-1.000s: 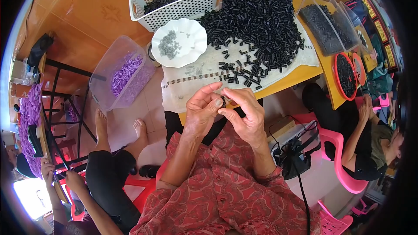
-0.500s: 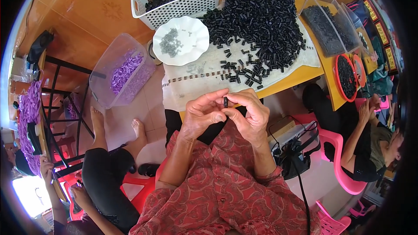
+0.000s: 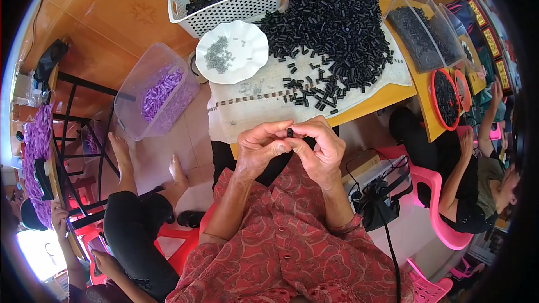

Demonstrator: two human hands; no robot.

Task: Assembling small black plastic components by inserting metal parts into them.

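Note:
Between the fingertips of both hands is a small black cylindrical piece (image 3: pixel 289 133), held in front of the table's near edge. My left hand (image 3: pixel 259 148) pinches it from the left, thumb and forefinger closed on it. My right hand (image 3: pixel 320 148) grips it from the other side with thumb and forefinger. Beyond them, a large heap of similar black pieces (image 3: pixel 337 28) spreads over a pale cloth (image 3: pixel 230 123). A white scalloped plate (image 3: pixel 255 50) left of the heap carries small clear pieces (image 3: pixel 220 56); a few more lie on the cloth.
A white perforated basket (image 3: pixel 230 11) of black pieces stands at the back. At left, a clear tub (image 3: pixel 126 109) holds purple pieces. A clear box (image 3: pixel 421 33) and a red basket (image 3: pixel 445 101) stand right. Co-workers sit on both sides; a black bag (image 3: pixel 382 207) is beside my right arm.
Both hands stay together on the black piece, with the fingers shifted slightly and the piece turned a little. On the right, the co-worker's one arm has risen.

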